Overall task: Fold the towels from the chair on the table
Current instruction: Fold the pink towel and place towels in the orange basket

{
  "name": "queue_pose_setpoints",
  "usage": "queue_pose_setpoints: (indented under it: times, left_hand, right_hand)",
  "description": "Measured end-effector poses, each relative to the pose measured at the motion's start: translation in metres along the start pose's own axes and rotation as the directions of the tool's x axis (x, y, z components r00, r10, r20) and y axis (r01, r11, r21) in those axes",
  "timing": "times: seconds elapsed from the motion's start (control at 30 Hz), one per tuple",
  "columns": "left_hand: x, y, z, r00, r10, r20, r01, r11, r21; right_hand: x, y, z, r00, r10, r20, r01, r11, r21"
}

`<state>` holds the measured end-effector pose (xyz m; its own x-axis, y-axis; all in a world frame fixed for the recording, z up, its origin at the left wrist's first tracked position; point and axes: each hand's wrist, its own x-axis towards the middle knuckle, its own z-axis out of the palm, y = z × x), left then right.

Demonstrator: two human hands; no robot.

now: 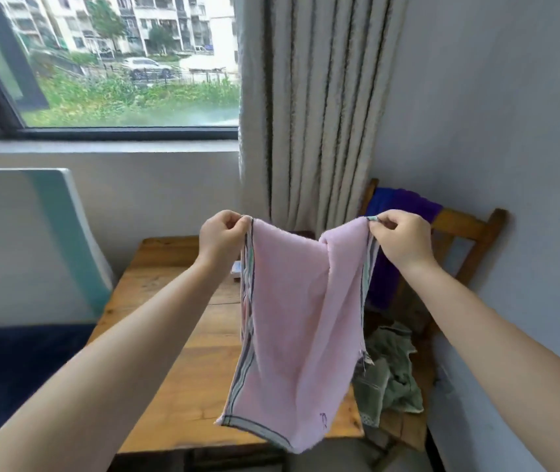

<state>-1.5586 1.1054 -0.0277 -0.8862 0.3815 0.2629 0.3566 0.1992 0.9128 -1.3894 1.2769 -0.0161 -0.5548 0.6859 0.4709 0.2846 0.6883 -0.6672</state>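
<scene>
Striped curtain [319, 107] beside window [118, 63]; small box [236, 268] on table, mostly hidden.

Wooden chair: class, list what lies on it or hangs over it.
On the wooden chair: a crumpled green towel on the seat, a blue-purple towel over the backrest. The held pink towel hides part of the seat, so more may lie there.
</scene>
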Motion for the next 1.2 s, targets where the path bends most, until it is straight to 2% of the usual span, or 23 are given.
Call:
queue_pose_setpoints:
  times: [0.13,0.27,0.33,0.47,0.6,0.73,0.83,1.03,1.2]
  left_hand:
    - [-0.006,-0.047,-0.061,0.992,-0.100,-0.077,0.102,0.995,0.015]
    - [-0.001,-0.082,-0.101,0.969,-0.158,-0.190,0.168,0.985,0.033]
    - [0.009,-0.096,-0.119,0.946,-0.196,-0.259,0.213,0.976,0.039]
    - [0.042,-0.118,-0.155,0.848,-0.285,-0.446,0.339,0.940,0.045]
    - [0.083,-0.140,-0.180,0.729,-0.304,-0.613,0.486,0.861,0.151]
    - [0.120,-0.154,-0.186,0.714,-0.272,-0.645,0.519,0.824,0.227]
    - [0.153,-0.153,-0.191,0.708,-0.260,-0.657,0.506,0.836,0.214]
    - [0.212,-0.149,-0.202,0.699,-0.113,-0.706,0.273,0.955,0.118]
    - [0.220,-0.160,-0.210,0.773,-0.162,-0.614,0.188,0.982,-0.023]
  right_hand:
    - [-0.008,-0.029,0.057,0.989,0.026,0.144,-0.036,0.997,0.067]
    - [-0.001,-0.048,0.111,0.983,-0.011,0.185,-0.006,0.996,0.093]
    - [0.016,-0.055,0.138,0.982,0.020,0.186,-0.040,0.994,0.106]
    - [0.064,-0.068,0.195,0.966,0.150,0.212,-0.177,0.977,0.115]
    - [0.105,-0.071,0.243,0.934,0.237,0.269,-0.246,0.969,0.000]
    - [0.134,-0.083,0.278,0.930,0.229,0.287,-0.219,0.973,-0.066]
    - [0.155,-0.107,0.301,0.938,0.173,0.301,-0.173,0.985,-0.027]
    - [0.180,-0.161,0.331,0.978,0.014,0.208,-0.057,0.977,0.205]
    - [0.169,-0.173,0.344,0.983,-0.009,0.184,-0.053,0.942,0.332]
